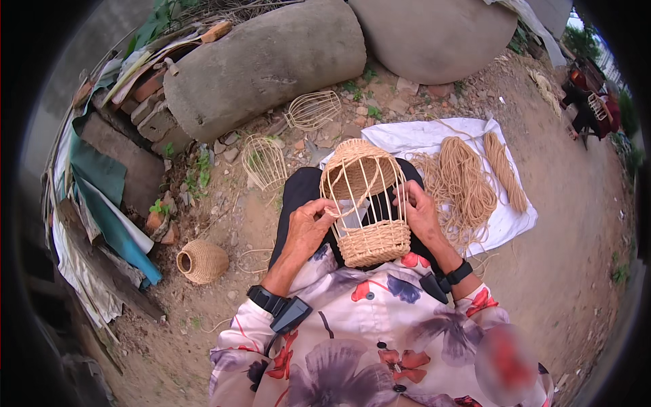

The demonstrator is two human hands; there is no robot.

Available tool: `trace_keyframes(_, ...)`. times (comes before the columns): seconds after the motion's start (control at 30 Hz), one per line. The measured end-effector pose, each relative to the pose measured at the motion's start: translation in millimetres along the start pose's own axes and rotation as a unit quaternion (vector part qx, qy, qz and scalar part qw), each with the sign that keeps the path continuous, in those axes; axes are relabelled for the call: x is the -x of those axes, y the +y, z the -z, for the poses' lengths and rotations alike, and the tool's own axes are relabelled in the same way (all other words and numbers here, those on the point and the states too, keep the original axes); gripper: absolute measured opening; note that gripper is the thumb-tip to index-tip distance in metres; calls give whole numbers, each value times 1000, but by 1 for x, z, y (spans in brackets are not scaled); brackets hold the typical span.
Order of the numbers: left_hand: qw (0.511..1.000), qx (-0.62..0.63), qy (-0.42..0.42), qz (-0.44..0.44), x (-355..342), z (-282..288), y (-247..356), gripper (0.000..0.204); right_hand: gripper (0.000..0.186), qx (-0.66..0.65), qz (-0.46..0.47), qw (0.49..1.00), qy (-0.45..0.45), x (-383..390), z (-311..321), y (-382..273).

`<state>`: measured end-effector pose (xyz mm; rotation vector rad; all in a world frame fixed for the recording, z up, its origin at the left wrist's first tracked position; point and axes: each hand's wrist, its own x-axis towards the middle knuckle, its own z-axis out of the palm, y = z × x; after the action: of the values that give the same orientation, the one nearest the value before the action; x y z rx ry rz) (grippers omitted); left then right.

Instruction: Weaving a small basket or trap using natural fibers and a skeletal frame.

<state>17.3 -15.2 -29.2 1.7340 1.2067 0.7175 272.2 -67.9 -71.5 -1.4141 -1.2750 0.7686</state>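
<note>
Basket (pixel 373 243), pale tan, open-ribbed between woven bands

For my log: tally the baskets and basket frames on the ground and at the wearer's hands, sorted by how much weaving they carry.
Bare frames: 2
Partly woven basket: 1
Fully woven basket: 1
Total: 4
</note>
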Motion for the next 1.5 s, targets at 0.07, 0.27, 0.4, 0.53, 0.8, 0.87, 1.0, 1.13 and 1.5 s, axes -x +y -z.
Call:
trace_keyframes(0.07, 999, 34, 13, 19, 0, -11, 3, 19, 18, 30, 14, 999, 10, 3, -1, -9)
trace_keyframes(0.27, 994, 8, 95, -54, -4, -17, 21, 23, 29, 148, 105, 978, 99, 14, 10, -35)
trace_keyframes(0.4, 974, -93, 109, -176, -11, -18, 31, 26, 49, 161, 121, 979, 31, 22, 8, -67)
trace_keyframes(0.53, 961, -183, 67, -196, -13, -18, 37, 27, 61, 180, 49, 982, 6, 15, -5, -61)
trace_keyframes(0.8, 994, 14, 99, -47, 16, -5, 27, 27, 72, 192, -3, 981, 4, 1, -16, -68)
trace_keyframes(0.87, 991, -90, 93, -46, 24, 1, 30, 24, 73, 200, 0, 980, -3, 1, -16, -70)
trace_keyframes(1.0, 951, -268, 128, -89, 21, 29, -10, 11, 71, 175, 2, 985, 0, -2, -13, -63)
trace_keyframes(1.13, 996, -47, 58, 53, 29, 62, -31, 17, 69, 172, 13, 985, -5, -2, -11, -63)
trace_keyframes(1.5, 948, 290, 15, 129, 19, 50, -15, 18, 63, 132, 9, 991, -20, 2, -2, -42)
